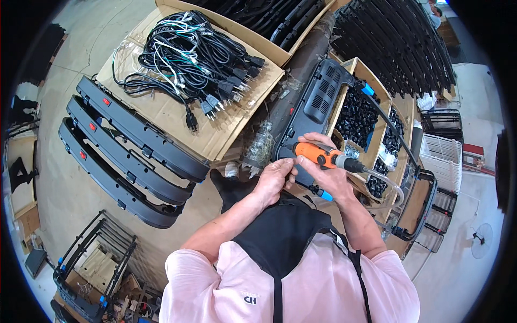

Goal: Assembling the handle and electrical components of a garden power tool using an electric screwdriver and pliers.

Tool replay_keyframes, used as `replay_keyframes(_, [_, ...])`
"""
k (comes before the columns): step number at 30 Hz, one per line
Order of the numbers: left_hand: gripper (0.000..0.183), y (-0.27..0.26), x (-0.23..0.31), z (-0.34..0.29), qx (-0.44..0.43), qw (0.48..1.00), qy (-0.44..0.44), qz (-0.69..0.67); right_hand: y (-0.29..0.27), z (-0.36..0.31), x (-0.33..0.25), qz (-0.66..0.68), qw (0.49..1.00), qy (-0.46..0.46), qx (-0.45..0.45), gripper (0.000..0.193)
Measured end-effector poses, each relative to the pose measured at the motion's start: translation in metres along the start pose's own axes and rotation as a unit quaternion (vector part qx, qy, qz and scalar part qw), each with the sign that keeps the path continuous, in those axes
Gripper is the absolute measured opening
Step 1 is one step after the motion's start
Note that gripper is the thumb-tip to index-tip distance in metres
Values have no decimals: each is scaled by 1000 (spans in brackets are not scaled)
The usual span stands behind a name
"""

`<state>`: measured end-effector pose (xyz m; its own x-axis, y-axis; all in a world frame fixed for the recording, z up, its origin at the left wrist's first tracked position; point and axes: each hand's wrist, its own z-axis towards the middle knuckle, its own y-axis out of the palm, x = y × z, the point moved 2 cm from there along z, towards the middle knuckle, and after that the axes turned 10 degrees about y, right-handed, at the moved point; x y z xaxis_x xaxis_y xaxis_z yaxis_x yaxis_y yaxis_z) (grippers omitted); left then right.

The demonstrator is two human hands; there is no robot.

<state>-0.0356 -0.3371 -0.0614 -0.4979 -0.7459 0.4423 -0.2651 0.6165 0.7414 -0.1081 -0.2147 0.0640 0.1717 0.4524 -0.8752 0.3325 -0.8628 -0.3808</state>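
Note:
My right hand (335,182) is wrapped round an orange power screwdriver (312,153), with a clear hose (396,188) running from its back end. Close to the tool's front end, my left hand (273,178) has its fingertips pinched together; anything between them is too small to make out. Under both hands lies a long black plastic housing (291,132), which carries a raised, slotted vent cover (325,90) at its far end. My hands hide part of the housing's near end.
Black power cords (188,54) lie piled on a cardboard sheet (142,89) at left. Several curved black frames (126,169) with red switches stand beside it. Right of the housing, a wooden bin (349,67) holds small black parts (355,113). Black panels (396,43) are stacked beyond.

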Motion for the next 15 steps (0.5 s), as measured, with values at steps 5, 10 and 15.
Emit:
replay_keyframes(5, [27,-5,7,2,-24,999,-24,-18,4,5,-1,-78,997,-7,-21,39])
replay_keyframes(10, [25,-7,18,-1,15,997,-68,-45,9,5,6,-94,995,-42,-13,37])
replay_keyframes(15, [21,-7,18,-4,-70,996,-2,54,13,10,4,-132,989,-57,-25,42])
